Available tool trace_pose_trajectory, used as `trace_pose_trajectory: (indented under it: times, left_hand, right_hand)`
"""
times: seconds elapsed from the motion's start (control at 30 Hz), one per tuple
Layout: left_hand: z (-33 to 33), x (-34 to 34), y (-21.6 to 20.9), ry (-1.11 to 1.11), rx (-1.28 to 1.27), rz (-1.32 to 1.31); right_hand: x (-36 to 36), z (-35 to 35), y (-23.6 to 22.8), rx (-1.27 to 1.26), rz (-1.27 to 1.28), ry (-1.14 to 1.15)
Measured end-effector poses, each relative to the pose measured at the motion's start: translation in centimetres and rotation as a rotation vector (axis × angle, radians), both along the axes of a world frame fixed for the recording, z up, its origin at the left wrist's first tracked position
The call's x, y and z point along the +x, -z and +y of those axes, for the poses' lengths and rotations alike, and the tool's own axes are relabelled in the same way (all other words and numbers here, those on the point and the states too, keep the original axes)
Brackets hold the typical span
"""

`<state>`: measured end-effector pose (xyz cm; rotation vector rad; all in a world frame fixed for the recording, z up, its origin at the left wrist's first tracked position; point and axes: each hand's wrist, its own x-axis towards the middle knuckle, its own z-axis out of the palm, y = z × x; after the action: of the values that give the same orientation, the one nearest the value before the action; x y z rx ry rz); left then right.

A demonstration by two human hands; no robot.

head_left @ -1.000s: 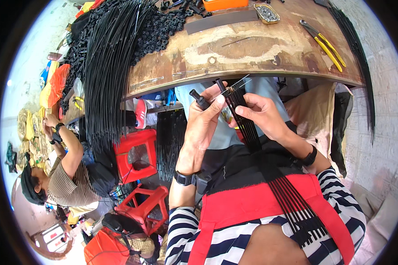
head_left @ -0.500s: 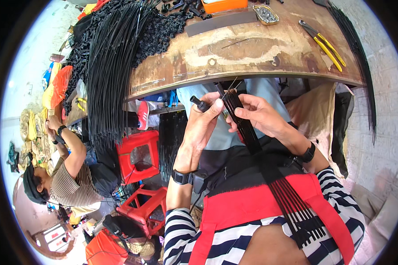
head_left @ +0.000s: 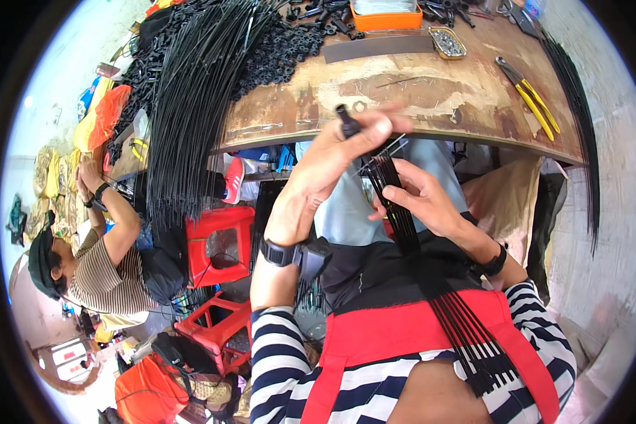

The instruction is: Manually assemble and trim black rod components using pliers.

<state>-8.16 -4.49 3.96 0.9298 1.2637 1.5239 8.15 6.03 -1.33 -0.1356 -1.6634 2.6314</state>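
Observation:
My right hand (head_left: 427, 201) is closed round a bundle of thin black rods (head_left: 403, 220) above my lap. The rods run back over my red and black apron (head_left: 389, 321) and fan out toward my chest. Around their far ends, thin wire-like pieces (head_left: 394, 145) stick out. A short black tube-shaped part (head_left: 347, 121) stands up from my left hand (head_left: 325, 164), gripped near the thumb. That hand is raised just left of the rod ends, at the table's front edge. Its other fingertips are smeared by motion.
On the wooden table (head_left: 297, 106) lie yellow-handled pliers (head_left: 528, 99), a tin of small metal pieces (head_left: 446, 44), a dark strip (head_left: 378, 48) and an orange box (head_left: 386, 20). Long black rods (head_left: 191, 120) hang over its left side. Red stools (head_left: 219, 244) and a co-worker (head_left: 113, 272) are at left.
My left hand has risen and swung away from the rod ends toward the table, still with the black tube-shaped part. My right hand keeps the rods, slightly lower. The view has shifted slightly.

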Motion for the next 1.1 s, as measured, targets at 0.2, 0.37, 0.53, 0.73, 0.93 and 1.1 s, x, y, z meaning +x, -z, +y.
trace_pose_trajectory:
  times: [0.2, 0.37, 0.53, 0.73, 0.93, 1.1]
  left_hand:
    - [-1.2, 0.7, 1.8, 0.032, 0.065, -0.486]
    - [-1.7, 0.9, 3.1, -0.413, 0.001, -0.214]
    - [-1.7, 1.3, 2.2, -0.308, 0.020, -0.269]
    - [-1.1, 1.7, 2.0, -0.343, 0.047, -0.384]
    - [-1.1, 1.8, 1.6, -0.431, -0.059, -0.096]
    - [-1.2, 2.1, 1.3, -0.473, -0.005, -0.157]
  right_hand:
    - [0.1, -0.1, -0.1, -0.031, -0.017, 0.078]
    - [-0.2, -0.3, 0.0, -0.034, -0.016, 0.104]
    - [0.0, -0.3, -0.2, -0.040, -0.026, 0.147]
    - [0.0, -0.5, -0.3, 0.002, -0.042, 0.131]
    - [0.2, -0.5, -0.3, -0.050, -0.041, 0.174]
    - [0.2, -0.5, -0.2, -0.016, -0.036, 0.171]
